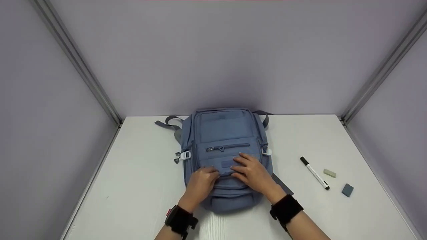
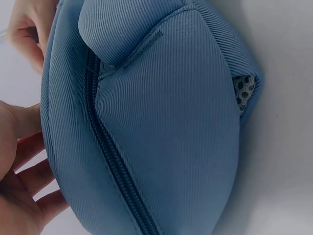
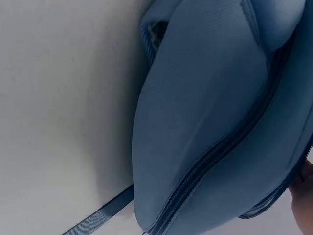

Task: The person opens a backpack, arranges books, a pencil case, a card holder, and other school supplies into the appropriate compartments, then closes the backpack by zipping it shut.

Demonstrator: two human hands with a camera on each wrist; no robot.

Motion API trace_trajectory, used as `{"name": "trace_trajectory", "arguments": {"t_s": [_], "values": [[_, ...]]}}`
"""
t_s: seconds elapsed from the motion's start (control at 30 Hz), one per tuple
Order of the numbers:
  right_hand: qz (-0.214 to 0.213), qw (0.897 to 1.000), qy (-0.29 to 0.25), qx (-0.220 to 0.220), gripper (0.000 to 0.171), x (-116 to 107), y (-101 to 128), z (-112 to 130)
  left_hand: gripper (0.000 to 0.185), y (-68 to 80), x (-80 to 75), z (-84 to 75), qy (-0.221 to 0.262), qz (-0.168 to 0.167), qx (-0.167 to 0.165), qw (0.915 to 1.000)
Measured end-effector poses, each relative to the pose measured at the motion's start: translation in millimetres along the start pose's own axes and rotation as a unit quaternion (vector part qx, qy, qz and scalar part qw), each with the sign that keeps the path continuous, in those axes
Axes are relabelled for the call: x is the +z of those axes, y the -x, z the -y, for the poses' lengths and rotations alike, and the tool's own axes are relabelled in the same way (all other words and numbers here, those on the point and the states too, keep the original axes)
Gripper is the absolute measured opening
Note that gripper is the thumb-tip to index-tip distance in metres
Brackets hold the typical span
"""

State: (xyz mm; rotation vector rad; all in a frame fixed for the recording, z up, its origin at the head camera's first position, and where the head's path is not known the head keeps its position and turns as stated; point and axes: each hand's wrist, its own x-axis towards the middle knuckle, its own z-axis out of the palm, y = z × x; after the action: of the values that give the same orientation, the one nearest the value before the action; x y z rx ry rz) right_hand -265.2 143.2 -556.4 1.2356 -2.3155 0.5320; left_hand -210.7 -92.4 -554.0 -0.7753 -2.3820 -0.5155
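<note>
Resting both hands on the backpack, we see its zippers closed. Left hand fingers curl at the front pocket; right hand fingers lie spread flat.

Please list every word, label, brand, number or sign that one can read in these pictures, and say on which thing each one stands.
No text can be read in any view.
Backpack: a small patch on the front pocket, beside the hands, shows no legible letters.
Marker: its white barrel carries a print too small to read.
Left wristband: a small red tag, too blurred to read.
The two erasers show no marking.
</note>
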Motion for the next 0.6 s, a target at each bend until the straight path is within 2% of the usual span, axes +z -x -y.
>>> {"name": "trace_trajectory", "arguments": {"t_s": [0.13, 0.37, 0.6], "values": [[-0.022, 1.000, -0.002, -0.003, 0.018, 1.1, -0.6, 1.3, 0.006, -2.0, -0.3, -1.0, -0.004, -0.021, 0.001, 0.9998], [-0.081, 0.997, 0.019, 0.001, 0.014, 6.1, -3.5, 5.3, 0.007, -9.9, -6.7, -5.9, -0.006, -0.035, -0.018, 0.9992], [-0.099, 0.995, 0.021, 0.019, 0.015, 7.6, -3.3, 9.0, 0.007, -11.9, -8.3, -5.9, 0.002, -0.057, -0.029, 0.9979]]}}
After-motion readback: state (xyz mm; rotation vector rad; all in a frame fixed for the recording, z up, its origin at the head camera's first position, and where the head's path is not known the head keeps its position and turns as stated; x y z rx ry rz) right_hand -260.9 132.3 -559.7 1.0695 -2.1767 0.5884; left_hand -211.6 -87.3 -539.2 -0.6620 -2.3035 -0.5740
